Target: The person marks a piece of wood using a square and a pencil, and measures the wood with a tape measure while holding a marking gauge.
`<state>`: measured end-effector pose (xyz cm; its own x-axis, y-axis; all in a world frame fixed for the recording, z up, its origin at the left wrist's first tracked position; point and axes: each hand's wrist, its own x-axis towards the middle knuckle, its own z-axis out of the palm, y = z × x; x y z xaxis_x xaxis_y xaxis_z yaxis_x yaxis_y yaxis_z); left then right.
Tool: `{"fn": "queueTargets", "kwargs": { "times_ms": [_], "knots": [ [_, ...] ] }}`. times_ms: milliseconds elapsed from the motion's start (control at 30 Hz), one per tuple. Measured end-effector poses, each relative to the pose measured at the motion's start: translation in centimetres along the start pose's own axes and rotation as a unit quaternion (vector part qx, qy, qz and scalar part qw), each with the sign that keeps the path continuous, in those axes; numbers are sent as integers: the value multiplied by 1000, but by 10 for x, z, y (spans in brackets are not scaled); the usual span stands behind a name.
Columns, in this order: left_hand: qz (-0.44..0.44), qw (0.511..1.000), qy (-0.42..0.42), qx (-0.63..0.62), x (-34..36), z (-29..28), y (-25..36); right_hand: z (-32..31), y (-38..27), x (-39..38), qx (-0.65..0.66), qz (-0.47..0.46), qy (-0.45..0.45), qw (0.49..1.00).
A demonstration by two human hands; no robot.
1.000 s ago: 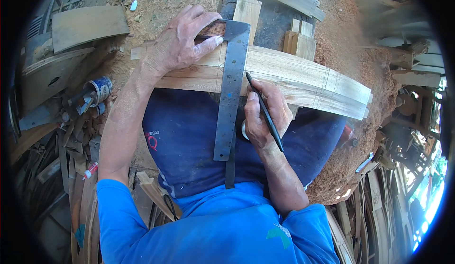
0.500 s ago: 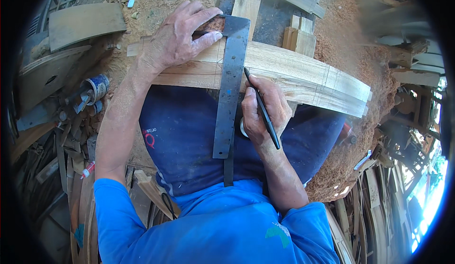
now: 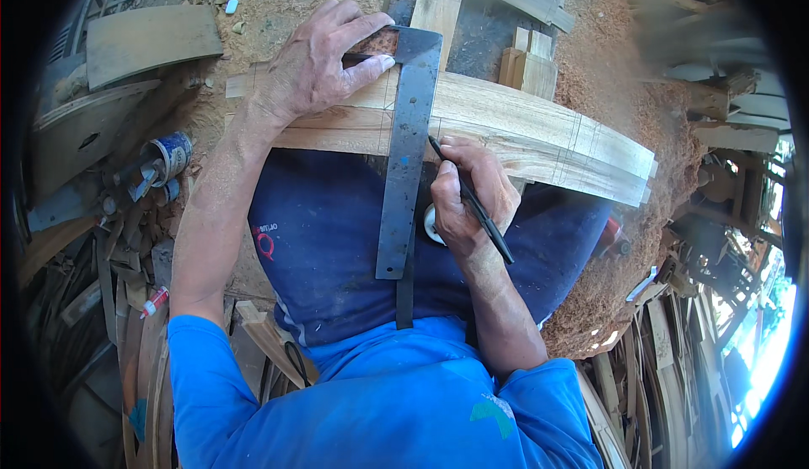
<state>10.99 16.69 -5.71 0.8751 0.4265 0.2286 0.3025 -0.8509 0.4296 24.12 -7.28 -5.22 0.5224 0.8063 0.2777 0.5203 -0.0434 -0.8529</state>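
My left hand [image 3: 324, 64] is closed on the short wooden-faced stock [image 3: 377, 43] of a metal try square, pressing it against pale wooden boards [image 3: 514, 111] lying crosswise above my thighs. The square's long blade [image 3: 404, 174] crosses the boards and reaches down over my dark trousers. In my right hand [image 3: 472, 191] is a black pen [image 3: 490, 229], slanted with its tip at the board just beside the blade's right edge. Fine dark lines mark the boards, several near their right end. A round white item, partly hidden, shows behind my right hand.
Behind the boards are wooden blocks [image 3: 533, 73] and a dark support [image 3: 480, 39] on sawdust-covered ground [image 3: 624, 140]. At left lie panels [image 3: 156, 39], a paint can [image 3: 173, 157] and a small red-and-white tube [image 3: 154, 302]. Stacked offcuts [image 3: 666, 368] crowd the right side.
The pen's tip has moved down along the blade's edge, and the pen now lies at a greater slant, its back end farther right. My left hand and the square have barely shifted.
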Motion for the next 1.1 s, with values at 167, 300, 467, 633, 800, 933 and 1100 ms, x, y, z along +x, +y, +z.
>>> {"fn": "queueTargets", "kwargs": {
  "times_ms": [167,300,467,633,800,933,1100],
  "knots": [
    [9,1000,3,-5,1,1,-1,-2,0,-4,17,13,-11,1000],
    [8,1000,8,-7,0,2,-2,-6,-2,-2,12,-9,-22,1000],
    [15,1000,11,-9,1,1,-1,-8,-3,-1,14,-6,-28,999],
    [0,1000,1,-6,1,0,1,-9,1,-3,8,-58,-64,996],
    [-11,1000,9,-13,1,-2,2,-18,-11,-21,59,-2,-12,998],
    [-102,987,-14,-123,4,-16,-2,-22,-22,-56,53,61,-51,995],
    [-120,894,0,-432,-3,-31,-6,-13,-37,-49,42,12,-149,988]
  ]
}}
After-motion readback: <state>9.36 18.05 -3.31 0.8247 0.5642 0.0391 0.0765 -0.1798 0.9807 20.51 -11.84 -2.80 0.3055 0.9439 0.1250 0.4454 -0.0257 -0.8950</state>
